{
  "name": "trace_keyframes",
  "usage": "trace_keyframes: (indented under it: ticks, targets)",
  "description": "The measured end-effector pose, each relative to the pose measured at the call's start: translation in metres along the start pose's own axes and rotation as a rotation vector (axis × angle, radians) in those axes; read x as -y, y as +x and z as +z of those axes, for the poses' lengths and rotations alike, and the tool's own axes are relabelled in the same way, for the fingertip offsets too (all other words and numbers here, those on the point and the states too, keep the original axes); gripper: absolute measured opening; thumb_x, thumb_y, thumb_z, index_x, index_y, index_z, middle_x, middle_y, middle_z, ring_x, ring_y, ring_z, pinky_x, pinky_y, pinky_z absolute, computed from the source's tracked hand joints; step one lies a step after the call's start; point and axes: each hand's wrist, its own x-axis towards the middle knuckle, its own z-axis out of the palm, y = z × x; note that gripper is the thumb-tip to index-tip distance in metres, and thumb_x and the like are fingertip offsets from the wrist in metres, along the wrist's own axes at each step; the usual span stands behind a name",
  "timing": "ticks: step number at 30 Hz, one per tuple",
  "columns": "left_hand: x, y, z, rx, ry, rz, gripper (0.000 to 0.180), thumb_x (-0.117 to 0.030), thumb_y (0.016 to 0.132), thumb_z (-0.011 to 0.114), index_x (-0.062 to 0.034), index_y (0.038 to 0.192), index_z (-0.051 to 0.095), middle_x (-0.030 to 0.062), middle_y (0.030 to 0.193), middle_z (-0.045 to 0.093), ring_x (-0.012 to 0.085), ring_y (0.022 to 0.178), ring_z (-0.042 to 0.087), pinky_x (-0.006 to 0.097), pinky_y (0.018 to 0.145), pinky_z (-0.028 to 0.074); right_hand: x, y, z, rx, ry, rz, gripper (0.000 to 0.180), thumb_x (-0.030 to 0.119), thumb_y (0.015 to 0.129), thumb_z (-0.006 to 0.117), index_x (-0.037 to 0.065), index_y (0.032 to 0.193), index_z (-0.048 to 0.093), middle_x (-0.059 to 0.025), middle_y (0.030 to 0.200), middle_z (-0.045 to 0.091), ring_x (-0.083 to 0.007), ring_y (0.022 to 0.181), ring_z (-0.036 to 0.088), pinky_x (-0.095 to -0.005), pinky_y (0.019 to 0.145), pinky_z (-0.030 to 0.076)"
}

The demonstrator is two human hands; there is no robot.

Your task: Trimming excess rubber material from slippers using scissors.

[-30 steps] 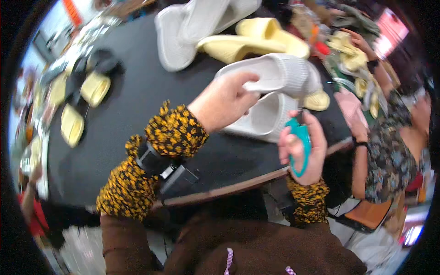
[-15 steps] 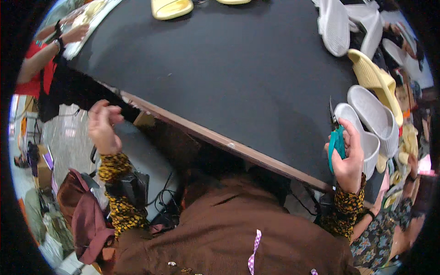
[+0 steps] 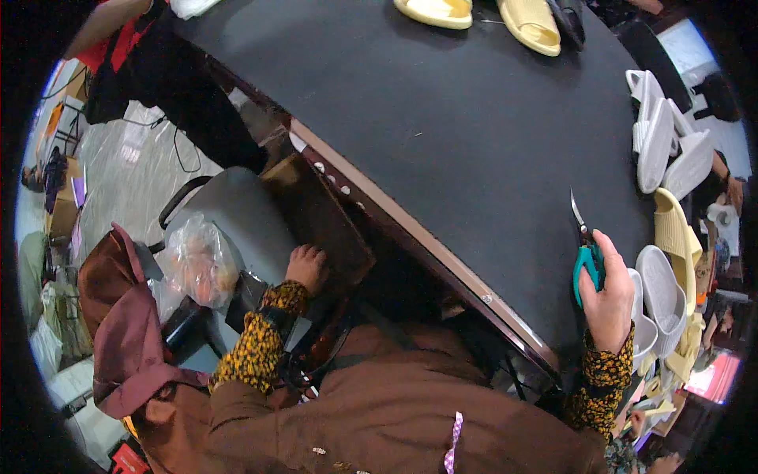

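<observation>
My right hand [image 3: 609,296] is closed around the teal handles of a pair of scissors [image 3: 586,268]. Their narrow, curved blades point away from me, above the dark tabletop. Just right of that hand lie white slides [image 3: 662,296], partly covered by it. Below the table's edge, my left hand [image 3: 308,268] is beside a brown board [image 3: 320,217], fingers slightly bent and pointing away. Nothing shows in it, though its palm side is hidden.
A yellow slide [image 3: 675,237] and more white slides [image 3: 654,146] line the table's right side. Yellow slides [image 3: 533,28] stand at the far edge. Left of me, a grey chair [image 3: 260,209] carries a clear bag [image 3: 201,265]. Another person's arm [image 3: 106,28] shows at upper left.
My left hand has moved right and down, from raised beside the table to the brown board. The view has turned left. My right hand still grips the scissors.
</observation>
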Motion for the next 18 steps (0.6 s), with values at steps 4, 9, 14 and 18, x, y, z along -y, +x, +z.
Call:
trace_keyframes:
  ticks: [4, 9, 14, 18]
  targets:
    - [0.002, 0.008, 0.032, 0.255, 0.215, 0.138, 0.033, -0.027, 0.08, 0.053, -0.0089, 0.108, 0.057, 0.0087, 0.107, 0.059, 0.0297, 0.109, 0.046, 0.044, 0.099, 0.031, 0.004, 0.002, 0.004, -0.008, 0.015, 0.028, 0.045, -0.004, 0.072, 0.06, 0.001, 0.116, 0.05, -0.0179, 0.101, 0.057, -0.0305, 0.094, 0.057, -0.0344, 0.082, 0.044]
    - [-0.002, 0.016, 0.025, 0.532, 0.289, 0.213, 0.032, -0.029, 0.082, 0.048, -0.0109, 0.106, 0.06, 0.0076, 0.105, 0.061, 0.0249, 0.108, 0.05, 0.042, 0.101, 0.028, 0.001, 0.001, 0.007, 0.002, 0.001, 0.033, 0.046, -0.004, 0.073, 0.06, 0.002, 0.117, 0.05, -0.0157, 0.099, 0.056, -0.0279, 0.091, 0.056, -0.0327, 0.081, 0.043]
    - [-0.008, 0.023, 0.01, 0.805, 0.356, 0.286, 0.033, -0.031, 0.085, 0.043, -0.0128, 0.104, 0.064, 0.0064, 0.103, 0.063, 0.0202, 0.107, 0.053, 0.04, 0.104, 0.026, 0.001, 0.001, 0.008, 0.001, -0.007, 0.063, 0.046, -0.004, 0.073, 0.06, 0.002, 0.118, 0.05, -0.0143, 0.1, 0.056, -0.0252, 0.091, 0.056, -0.0308, 0.081, 0.043]
    - [-0.015, 0.031, -0.01, 0.897, 0.35, 0.299, 0.035, -0.031, 0.084, 0.042, -0.0129, 0.105, 0.063, 0.0067, 0.106, 0.062, 0.0201, 0.107, 0.053, 0.039, 0.104, 0.026, 0.002, 0.002, 0.009, 0.005, -0.014, 0.047, 0.044, -0.004, 0.075, 0.059, 0.001, 0.118, 0.05, -0.0137, 0.101, 0.056, -0.0243, 0.092, 0.055, -0.0306, 0.083, 0.042]
